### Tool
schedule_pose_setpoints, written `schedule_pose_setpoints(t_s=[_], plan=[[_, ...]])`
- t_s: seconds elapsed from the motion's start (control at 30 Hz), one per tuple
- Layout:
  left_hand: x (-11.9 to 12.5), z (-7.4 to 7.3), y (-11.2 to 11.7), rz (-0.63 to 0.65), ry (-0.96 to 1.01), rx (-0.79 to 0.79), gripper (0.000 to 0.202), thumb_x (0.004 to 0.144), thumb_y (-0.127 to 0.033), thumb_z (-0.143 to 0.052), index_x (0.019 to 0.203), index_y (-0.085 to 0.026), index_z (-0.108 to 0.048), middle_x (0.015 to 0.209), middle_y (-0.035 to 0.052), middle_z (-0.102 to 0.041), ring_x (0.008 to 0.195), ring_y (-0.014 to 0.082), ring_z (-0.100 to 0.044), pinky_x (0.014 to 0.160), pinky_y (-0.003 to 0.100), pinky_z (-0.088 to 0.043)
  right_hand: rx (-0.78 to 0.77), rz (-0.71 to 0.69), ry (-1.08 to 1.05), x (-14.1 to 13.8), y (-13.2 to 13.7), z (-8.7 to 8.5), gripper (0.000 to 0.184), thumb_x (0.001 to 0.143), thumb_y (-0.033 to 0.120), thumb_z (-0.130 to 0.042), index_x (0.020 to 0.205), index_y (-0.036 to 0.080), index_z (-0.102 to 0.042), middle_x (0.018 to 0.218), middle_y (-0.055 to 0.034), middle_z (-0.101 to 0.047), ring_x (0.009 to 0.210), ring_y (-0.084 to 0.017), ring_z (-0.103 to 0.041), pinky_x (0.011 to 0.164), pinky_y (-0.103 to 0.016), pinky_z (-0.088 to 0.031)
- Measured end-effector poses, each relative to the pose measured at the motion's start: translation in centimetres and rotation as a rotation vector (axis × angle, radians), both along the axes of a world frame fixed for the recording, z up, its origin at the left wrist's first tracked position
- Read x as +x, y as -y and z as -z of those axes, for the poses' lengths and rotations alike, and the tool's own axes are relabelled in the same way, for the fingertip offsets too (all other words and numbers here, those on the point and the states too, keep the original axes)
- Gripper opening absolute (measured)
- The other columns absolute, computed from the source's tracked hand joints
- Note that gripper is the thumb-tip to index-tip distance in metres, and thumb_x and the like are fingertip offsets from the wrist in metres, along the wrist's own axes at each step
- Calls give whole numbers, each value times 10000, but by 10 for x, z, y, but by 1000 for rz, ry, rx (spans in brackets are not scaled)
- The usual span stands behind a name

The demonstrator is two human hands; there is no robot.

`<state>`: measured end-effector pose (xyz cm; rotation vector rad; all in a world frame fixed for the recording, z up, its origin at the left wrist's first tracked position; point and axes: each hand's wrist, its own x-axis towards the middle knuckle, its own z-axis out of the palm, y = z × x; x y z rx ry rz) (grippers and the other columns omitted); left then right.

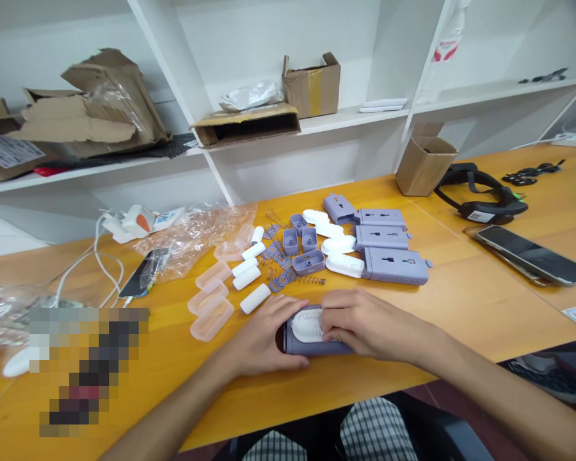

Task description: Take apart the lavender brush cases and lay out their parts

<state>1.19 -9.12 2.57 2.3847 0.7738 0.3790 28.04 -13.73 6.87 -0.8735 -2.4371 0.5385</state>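
A purple-grey plastic case (295, 347) lies on the table in front of me, its left end gripped between the thumb and fingers of my left hand (264, 336). On top of it sits a white bristled brush head (306, 325). The curled fingers of my right hand (360, 323) close on the right end of that brush head and hide it. Just beyond are more white brush heads (344, 265), similar cases (396, 266), small purple-grey cups (309, 262), coil springs (312, 280), white cylinders (255, 299) and clear pinkish trays (212, 319).
A phone (146, 272) and crumpled clear plastic (192, 234) lie on the left, beside white cables (96, 256). To the right are a second phone (532, 254), a black headset (492, 198) and an upright cardboard box (425, 163). White shelves (355, 121) stand behind the table.
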Motion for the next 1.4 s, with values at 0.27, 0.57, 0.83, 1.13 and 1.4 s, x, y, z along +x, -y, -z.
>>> schedule_pose_setpoints(t_s=[0.27,0.57,0.83,1.13,1.4], plan=[[0,-4,6,22,-3,-40,939,746,-512,-913,1548,-278,-485,1446,134,-613,1329,359,-588,1157,525,-480,16,-40,-30,6,5,5,232,993,116,-555,851,204,-716,818,-36,-685,724,-181,-605,655,-291,-493],[1,2,15,74,-30,-31,1008,709,-541,-924,1567,-300,-454,1448,122,-615,1361,380,-568,1221,562,-419,119,-73,25,10,23,12,237,1041,148,-536,857,202,-676,759,-16,-680,676,-168,-575,630,-308,-463],[1,8,12,57,-44,37,1032,694,-372,-919,1590,-294,-414,1482,121,-597,1346,381,-586,1259,605,-349,398,117,-93,18,31,31,341,1088,269,-525,758,211,-592,696,-5,-599,628,-156,-497,580,-313,-380],[0,10,9,-78,-23,100,930,741,-361,-867,1564,-278,-443,1482,129,-599,1334,370,-592,1152,534,-501,235,253,-118,27,16,40,164,1010,335,-666,951,183,-677,819,-46,-687,742,-204,-572,656,-340,-417],[4,3,10,-129,-32,138,868,724,-247,-793,1534,-268,-481,1443,104,-626,1282,330,-626,1116,485,-532,22,196,-175,23,8,27,135,1028,262,-656,1079,181,-752,914,-59,-725,826,-196,-652,716,-314,-479]])
